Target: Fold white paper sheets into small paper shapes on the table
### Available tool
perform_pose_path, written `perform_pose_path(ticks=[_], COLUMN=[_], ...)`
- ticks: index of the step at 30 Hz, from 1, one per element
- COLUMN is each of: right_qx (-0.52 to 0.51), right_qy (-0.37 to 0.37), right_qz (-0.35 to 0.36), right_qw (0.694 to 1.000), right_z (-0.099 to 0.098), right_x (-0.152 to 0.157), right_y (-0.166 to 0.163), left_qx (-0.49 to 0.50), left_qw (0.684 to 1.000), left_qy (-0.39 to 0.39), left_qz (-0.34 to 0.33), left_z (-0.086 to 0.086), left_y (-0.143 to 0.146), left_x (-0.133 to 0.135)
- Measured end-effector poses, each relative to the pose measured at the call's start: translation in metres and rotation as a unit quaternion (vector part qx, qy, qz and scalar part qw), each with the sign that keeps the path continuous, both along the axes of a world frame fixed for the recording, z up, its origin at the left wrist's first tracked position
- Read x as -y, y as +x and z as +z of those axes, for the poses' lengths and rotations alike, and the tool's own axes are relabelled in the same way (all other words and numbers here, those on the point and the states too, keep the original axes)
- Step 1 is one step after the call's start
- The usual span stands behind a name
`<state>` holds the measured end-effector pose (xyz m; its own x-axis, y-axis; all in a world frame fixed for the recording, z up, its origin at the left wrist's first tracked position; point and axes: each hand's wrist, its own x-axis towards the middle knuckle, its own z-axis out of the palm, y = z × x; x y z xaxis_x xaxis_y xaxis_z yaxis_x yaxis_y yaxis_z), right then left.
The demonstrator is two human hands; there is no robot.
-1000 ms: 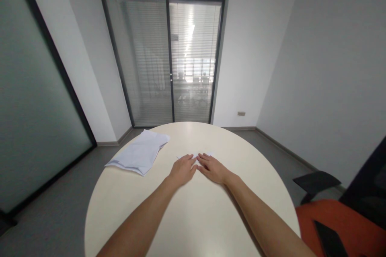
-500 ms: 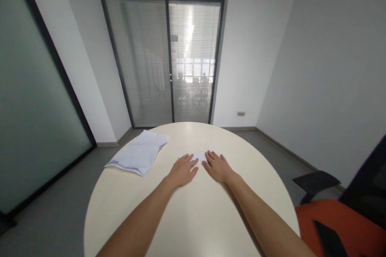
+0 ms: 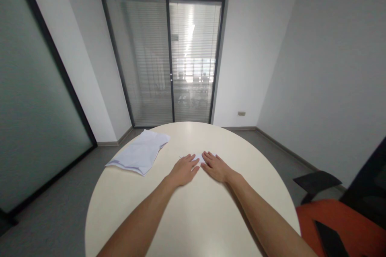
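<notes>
Paper [image 3: 198,157], partly hidden, under left grip [image 3: 182,170], right grip [image 3: 216,168]

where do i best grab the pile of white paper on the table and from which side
Probably pinch the right edge of the paper pile, left hand coming from the right, thumb on top: the pile lies flat, that edge faces the hand, and its left corner lies by the rim of the table.

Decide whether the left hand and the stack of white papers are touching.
Apart: the head view shows cream tabletop between the left hand and the stack of white papers.
</notes>
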<state>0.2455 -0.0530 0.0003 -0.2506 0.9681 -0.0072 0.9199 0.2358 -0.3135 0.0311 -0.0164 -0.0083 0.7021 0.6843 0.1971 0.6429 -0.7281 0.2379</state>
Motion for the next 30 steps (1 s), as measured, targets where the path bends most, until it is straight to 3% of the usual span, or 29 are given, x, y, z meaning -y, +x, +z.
perform_pose_path(ticks=[6, 16, 19, 24, 30], right_qx=[0.023, 0.036, 0.041, 0.030, 0.016], right_qy=[-0.009, 0.016, 0.042, 0.083, 0.102], right_qz=[-0.062, -0.076, -0.072, -0.069, -0.074], right_qw=[0.998, 0.996, 0.996, 0.994, 0.992], right_z=[0.000, 0.008, 0.008, 0.007, 0.006], right_x=[0.001, 0.007, 0.006, 0.005, 0.003], right_y=[0.002, 0.000, 0.000, -0.002, -0.001], left_qx=[-0.035, -0.059, -0.036, 0.009, 0.017], left_qw=[0.998, 0.984, 0.987, 0.996, 0.995], left_qy=[-0.012, 0.024, 0.056, 0.076, 0.061], left_qz=[0.051, 0.165, 0.145, 0.035, 0.078], left_z=[-0.006, -0.003, -0.001, 0.004, 0.003], left_y=[0.001, 0.000, 0.001, 0.003, 0.003], left_x=[-0.003, 0.000, 0.002, 0.005, 0.003])
